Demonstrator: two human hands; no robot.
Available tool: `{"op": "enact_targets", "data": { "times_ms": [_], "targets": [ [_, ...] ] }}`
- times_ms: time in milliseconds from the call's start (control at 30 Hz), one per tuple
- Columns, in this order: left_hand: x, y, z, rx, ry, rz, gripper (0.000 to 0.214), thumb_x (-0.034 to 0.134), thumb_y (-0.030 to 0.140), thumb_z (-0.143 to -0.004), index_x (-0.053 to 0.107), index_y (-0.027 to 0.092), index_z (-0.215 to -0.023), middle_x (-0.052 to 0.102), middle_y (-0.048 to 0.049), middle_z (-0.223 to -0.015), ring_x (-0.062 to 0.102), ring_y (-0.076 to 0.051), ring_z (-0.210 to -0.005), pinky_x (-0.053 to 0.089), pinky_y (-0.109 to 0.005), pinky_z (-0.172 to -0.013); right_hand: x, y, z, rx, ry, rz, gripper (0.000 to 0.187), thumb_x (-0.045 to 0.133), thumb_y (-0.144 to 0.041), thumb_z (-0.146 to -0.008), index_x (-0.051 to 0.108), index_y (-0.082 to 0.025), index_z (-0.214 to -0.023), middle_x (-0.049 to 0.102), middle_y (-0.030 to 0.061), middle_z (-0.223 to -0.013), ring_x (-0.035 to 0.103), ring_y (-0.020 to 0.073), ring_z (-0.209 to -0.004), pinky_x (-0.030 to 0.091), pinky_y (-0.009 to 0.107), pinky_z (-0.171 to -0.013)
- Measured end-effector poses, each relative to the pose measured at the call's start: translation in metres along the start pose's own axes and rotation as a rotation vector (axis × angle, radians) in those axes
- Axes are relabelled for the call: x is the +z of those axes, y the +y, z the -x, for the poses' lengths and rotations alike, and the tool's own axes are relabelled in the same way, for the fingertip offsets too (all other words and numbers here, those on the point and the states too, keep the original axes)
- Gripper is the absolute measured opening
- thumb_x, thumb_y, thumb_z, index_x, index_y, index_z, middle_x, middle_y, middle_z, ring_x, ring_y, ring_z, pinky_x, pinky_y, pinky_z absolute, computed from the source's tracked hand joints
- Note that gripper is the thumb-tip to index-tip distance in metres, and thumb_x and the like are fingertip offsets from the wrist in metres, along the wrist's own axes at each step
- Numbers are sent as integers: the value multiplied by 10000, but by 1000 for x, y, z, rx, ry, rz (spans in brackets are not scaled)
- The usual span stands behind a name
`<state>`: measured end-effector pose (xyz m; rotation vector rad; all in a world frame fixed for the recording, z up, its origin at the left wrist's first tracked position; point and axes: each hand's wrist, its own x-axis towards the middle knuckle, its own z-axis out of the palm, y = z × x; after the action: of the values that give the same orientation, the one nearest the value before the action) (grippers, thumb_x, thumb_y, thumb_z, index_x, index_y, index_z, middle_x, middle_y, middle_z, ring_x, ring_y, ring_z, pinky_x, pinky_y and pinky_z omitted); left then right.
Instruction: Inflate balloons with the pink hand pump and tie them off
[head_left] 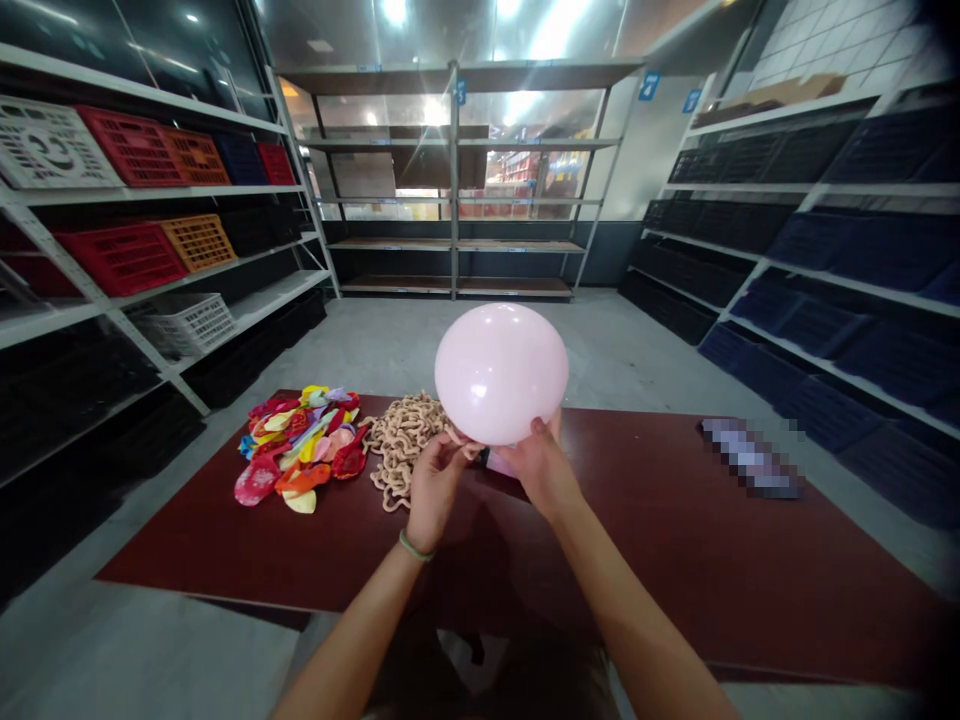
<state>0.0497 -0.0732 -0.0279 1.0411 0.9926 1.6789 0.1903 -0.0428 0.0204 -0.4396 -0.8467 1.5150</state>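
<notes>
A pale pink inflated balloon fills the middle of the view above the table. My right hand grips its underside near the neck. My left hand pinches at the neck area from the left, with a thin green band on that wrist. The knot or neck itself is hidden by my fingers. Just left of my left hand lies a heap of tan looped cord. Further left is a pile of flat multicoloured balloons.
The dark red table runs wide in front of me, with a pixelated blurred object on its right side. Metal shelves with red, orange, white and dark crates line the left; dark blue bins line the right.
</notes>
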Motion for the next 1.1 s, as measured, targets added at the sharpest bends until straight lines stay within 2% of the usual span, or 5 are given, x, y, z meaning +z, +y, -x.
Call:
{"op": "enact_targets", "data": {
  "times_ms": [367,533,667,867,1100],
  "targets": [
    [-20,-16,-53,-74,18,-113,427,720,408,-811,644,180,-1165,660,-134,-1248,655,-255,-1110,487,-428,-1005,-100,3,-139,-57,450,202,1152,821,-447,-677,-13,-540,-1466,154,21,-1647,421,279,-1387,595,510,-829],
    [-33,-12,-63,-86,43,-111,407,705,443,-822,654,172,-1122,688,-112,-1157,676,-235,-1032,518,-414,-953,-125,11,-200,-108,498,293,1137,783,-428,-692,-7,-488,-1507,183,67,-1640,450,270,-1366,583,482,-845],
    [-45,-2,-71,-56,101,-132,386,704,441,-822,667,169,-1093,691,-108,-1135,673,-234,-1031,531,-400,-928,-134,21,-220,-144,484,367,1041,776,-345,-670,170,-425,-1513,187,81,-1638,387,237,-1415,514,460,-959],
    [-71,4,-69,1,161,-212,354,681,425,-836,678,162,-1074,702,-115,-1094,678,-240,-1006,547,-393,-880,-117,39,-210,-157,382,453,670,755,-342,-657,532,-283,-1285,485,95,-1426,555,236,-1248,531,430,-958],
    [-110,2,-40,37,192,-471,300,620,383,-882,697,178,-1086,730,-105,-1063,694,-230,-954,542,-370,-859,-43,65,-153,-113,50,561,370,739,-392,-732,642,-234,-1052,663,10,-913,666,191,-910,575,420,-894]
  ]
}}
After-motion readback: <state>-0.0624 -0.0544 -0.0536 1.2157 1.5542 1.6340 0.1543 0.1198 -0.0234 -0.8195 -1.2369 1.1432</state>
